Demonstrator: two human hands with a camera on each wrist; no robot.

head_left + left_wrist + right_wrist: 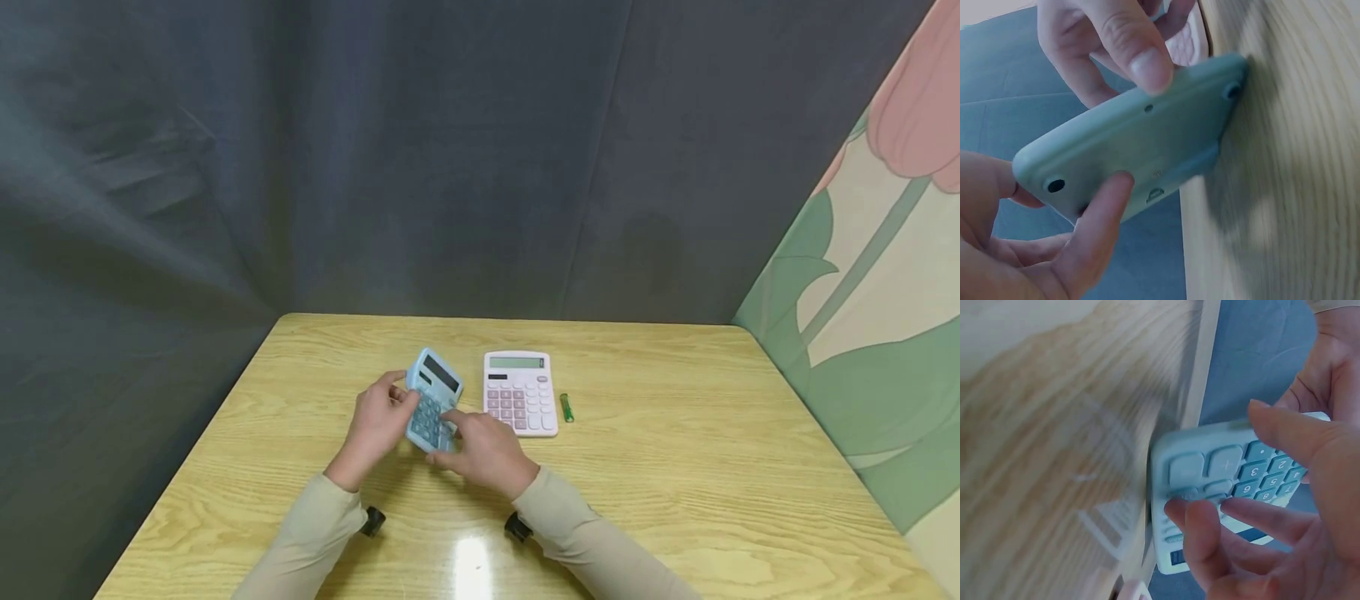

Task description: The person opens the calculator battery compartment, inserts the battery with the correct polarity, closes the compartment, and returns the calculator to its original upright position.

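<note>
A light-blue calculator (pixel 442 379) is held up tilted over the table, its keys and display facing up in the head view. My left hand (pixel 381 421) grips its left side; in the left wrist view a finger lies on the calculator's back (pixel 1191 119), with a small round screw hole and dark feet showing. My right hand (pixel 487 450) holds the lower right part. In the right wrist view, its thumb rests along the bottom edge and its fingertips touch the keys (pixel 1250 470). Beside it, a pink-and-white calculator (pixel 531 396) lies flat, face up.
A small green cylinder (pixel 567 408), perhaps a battery, lies right of the pink calculator. The wooden table (pixel 675 467) ends at a dark curtain (pixel 465 167) behind and on the left. A flower-patterned wall (pixel 870 350) stands at the right.
</note>
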